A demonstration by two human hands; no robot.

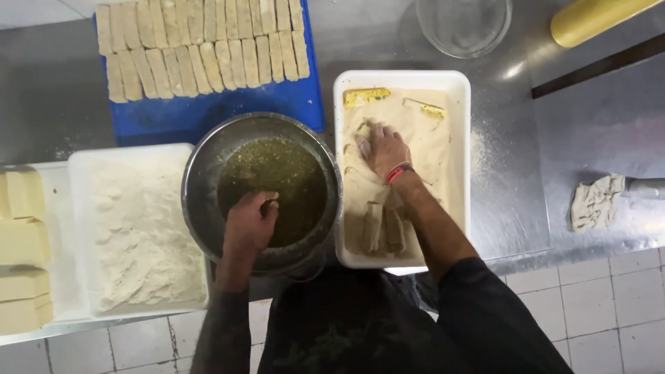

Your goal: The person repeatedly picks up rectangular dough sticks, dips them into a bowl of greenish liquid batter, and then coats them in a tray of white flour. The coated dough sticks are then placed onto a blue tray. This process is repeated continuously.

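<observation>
Below, left hand (251,220) pinches a strip (271,201) over the bowl (208,159); right hand (382,150) presses crumbs (422,149) flat.

My left hand (251,223) hangs low with its fingers curled inward, knuckles up and forearm bare. My right hand (382,151) lies palm down, fingers spread and dusted pale, a red band at the wrist

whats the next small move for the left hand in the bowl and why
Probably lift the left hand with its piece out of the metal bowl and carry it to the crumb tray. The fingers are dipped in the greenish liquid, apparently on a small piece, while the right hand presses into the crumbs there, near coated sticks.
</observation>
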